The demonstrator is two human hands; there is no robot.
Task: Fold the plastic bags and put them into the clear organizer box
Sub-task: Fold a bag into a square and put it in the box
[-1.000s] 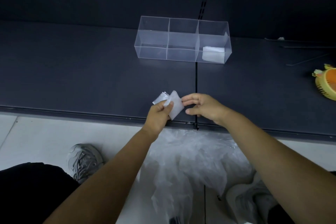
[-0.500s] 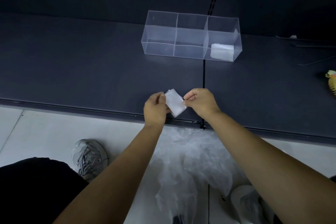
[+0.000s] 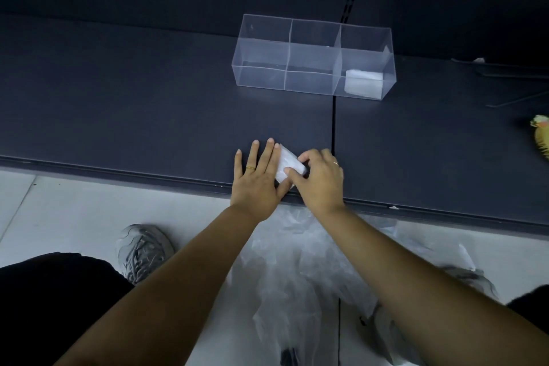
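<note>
Loose clear plastic bags (image 3: 300, 270) lie on the pale floor below the person's forearms, a grey shoe (image 3: 144, 249) to their left. At the near edge of the dark shelf (image 3: 133, 104), the left hand (image 3: 258, 180) lies flat with fingers spread, pressing a small folded bag (image 3: 288, 165), while the right hand (image 3: 319, 180) pinches its right end. Beyond the hands, the clear organizer box (image 3: 312, 59) holds another folded bag (image 3: 363, 85) in its right compartment.

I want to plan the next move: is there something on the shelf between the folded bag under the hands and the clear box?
Nothing visible: the dark shelf between the folded bag and the clear organizer box is bare, and the box top looks open.
</note>
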